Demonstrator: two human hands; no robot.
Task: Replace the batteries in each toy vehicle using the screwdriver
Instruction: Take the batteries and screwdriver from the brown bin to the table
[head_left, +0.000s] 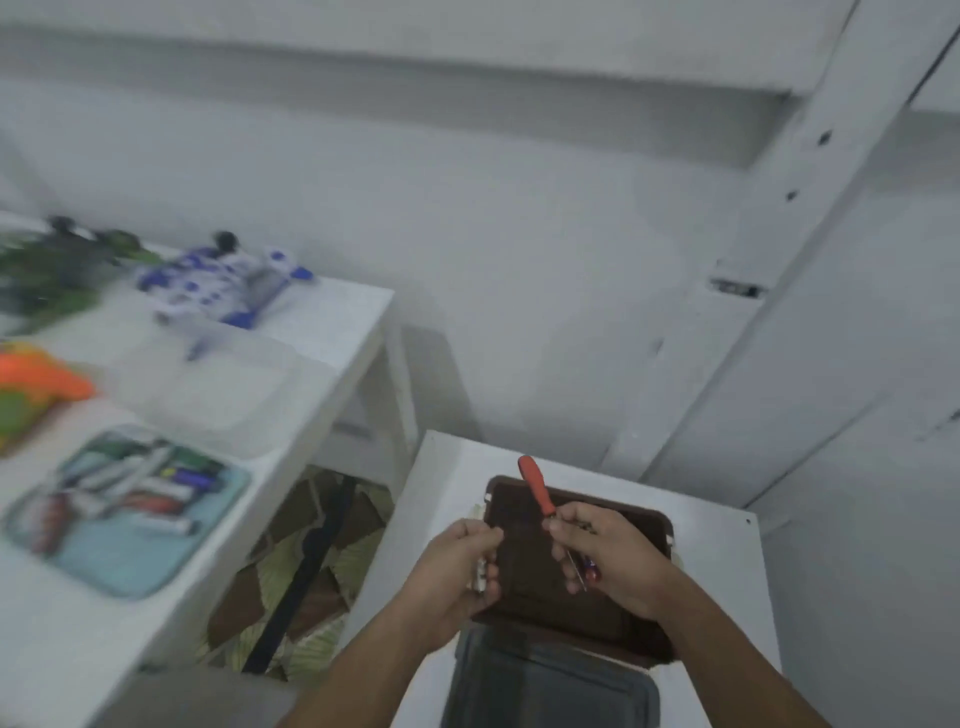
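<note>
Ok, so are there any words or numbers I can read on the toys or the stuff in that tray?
No text can be read anywhere.
On the coloured items in the teal tray: print too blurred.
On the blue-and-white toy: blue marks, too blurred to tell.
On the screwdriver in the right hand: no lettering shows.
On the small white thing in the left hand: nothing readable.

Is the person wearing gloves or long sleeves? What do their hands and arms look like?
No gloves. The left hand and the right hand are bare. The left forearm and the right forearm are bare too, with no sleeve or cuff in view. I see no watch, bracelet or ring, though the picture is too blurry to be sure about tiny things.
</note>
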